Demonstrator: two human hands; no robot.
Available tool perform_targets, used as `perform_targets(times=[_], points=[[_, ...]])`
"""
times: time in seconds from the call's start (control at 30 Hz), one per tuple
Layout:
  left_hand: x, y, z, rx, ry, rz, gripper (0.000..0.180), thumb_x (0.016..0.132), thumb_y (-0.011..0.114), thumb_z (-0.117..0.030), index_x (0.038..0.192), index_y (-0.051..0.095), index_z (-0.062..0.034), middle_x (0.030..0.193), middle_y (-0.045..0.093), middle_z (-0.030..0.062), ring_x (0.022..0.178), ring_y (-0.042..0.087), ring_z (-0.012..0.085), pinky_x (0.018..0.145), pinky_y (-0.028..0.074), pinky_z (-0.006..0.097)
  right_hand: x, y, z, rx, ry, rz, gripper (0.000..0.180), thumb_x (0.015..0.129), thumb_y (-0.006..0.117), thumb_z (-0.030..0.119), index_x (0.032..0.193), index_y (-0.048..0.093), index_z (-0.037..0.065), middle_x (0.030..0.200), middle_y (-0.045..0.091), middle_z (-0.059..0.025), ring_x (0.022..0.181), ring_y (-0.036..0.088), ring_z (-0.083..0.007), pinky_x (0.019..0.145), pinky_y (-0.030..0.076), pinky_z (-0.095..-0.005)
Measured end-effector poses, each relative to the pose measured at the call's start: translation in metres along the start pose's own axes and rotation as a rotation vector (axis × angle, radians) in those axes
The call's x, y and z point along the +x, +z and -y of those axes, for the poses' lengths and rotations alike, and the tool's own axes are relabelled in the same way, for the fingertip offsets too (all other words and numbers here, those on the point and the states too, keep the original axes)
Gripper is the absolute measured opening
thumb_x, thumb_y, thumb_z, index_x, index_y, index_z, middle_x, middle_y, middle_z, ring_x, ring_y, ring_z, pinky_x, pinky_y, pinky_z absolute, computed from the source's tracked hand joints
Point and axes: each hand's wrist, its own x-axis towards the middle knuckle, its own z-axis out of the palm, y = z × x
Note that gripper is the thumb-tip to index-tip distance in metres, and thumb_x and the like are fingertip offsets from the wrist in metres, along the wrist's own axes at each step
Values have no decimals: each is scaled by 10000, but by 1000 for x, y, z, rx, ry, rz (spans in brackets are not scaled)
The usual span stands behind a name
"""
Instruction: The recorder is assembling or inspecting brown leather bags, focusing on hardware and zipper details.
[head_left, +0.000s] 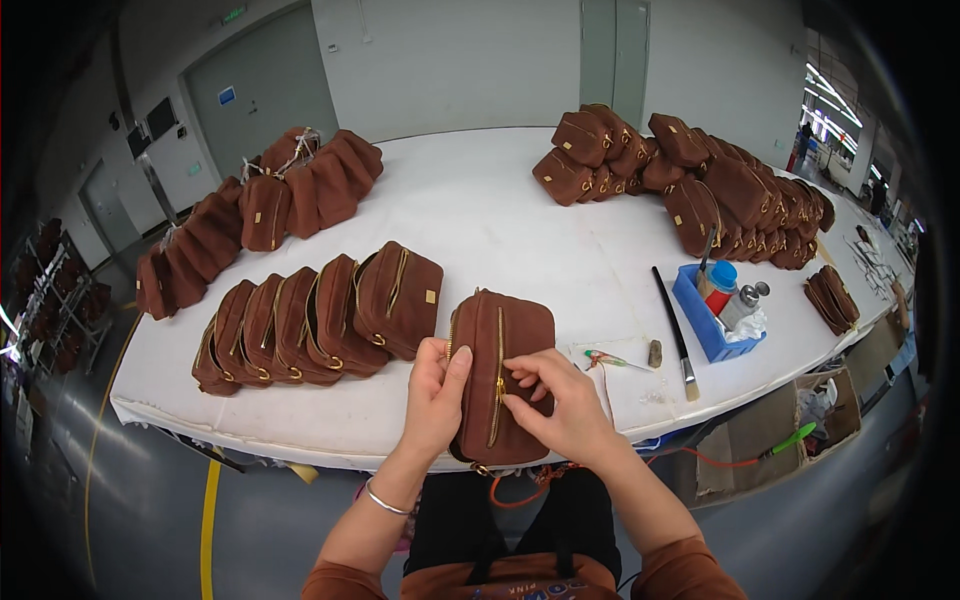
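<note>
The left hand (pixel 433 398) is gripping the left side of 1 brown bag (pixel 528 340) at the near edge of the table (pixel 480 200); the right hand (pixel 562 400) is curling at its zipper pull (pixel 500 385) — whether pinching it, one cannot tell. The pull is sitting partway, so this zipper is seemingly awaiting finishing — nearby bags (pixel 415 295) are standing in a row, completion unclear.

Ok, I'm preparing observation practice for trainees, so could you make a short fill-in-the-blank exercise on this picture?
1. The left hand holds the brown bag at its ____ side.
2. The right hand is at the gold-coloured ____ on that bag's face.
3. The blue tray stands on a ____ tabletop.

Missing words: left; zipper; white.
</note>
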Motion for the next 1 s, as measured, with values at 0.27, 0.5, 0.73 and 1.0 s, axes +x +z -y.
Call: perform_targets(times=[0.27, 0.5, 0.73, 1.0], points=[[-18, 0, 4, -78, -43, -43, 139, 1033, 495, -173, 1038, 440, -45, 845, 597, 16, 727, 527, 24, 621, 451, 195, -17, 20, 5, -235, -201, -96, 307, 780, 710, -26, 1078, 643, 0, 961, 617, -122, 805, 653, -243, 652, 542, -320], [-32, -2, 3, -122, -117, -40, 158, 1036, 489, -185, 1061, 427, -42, 874, 610, 27, 742, 541, 32, 647, 469, 195, -20, 24, 4, -240, -274, -128, 200, 784, 679, -79, 975, 667, -23, 894, 631, -137, 771, 653, -280, 640, 536, -336], [-64, 7, 11, -154, -148, 18, 120, 1039, 472, -142, 1074, 422, -39, 913, 601, 33, 791, 538, 34, 703, 475, 207, 8, 19, -25, -245, -218, -254, 175, 816, 650, -88, 979, 656, -23, 878, 621, -144, 750, 638, -284, 641, 516, -332], [-60, -3, -1, 315, 14, -27, 594, 858, 658, 8, 1353, 330, -28, 1346, 406, 125, 1045, 525, 128, 928, 460, 274, -2, 33, -15, -87, -141, -269, 128, 843, 638, -73, 955, 661, -14, 862, 634, -119, 707, 630, -209, 617, 500, -299]])
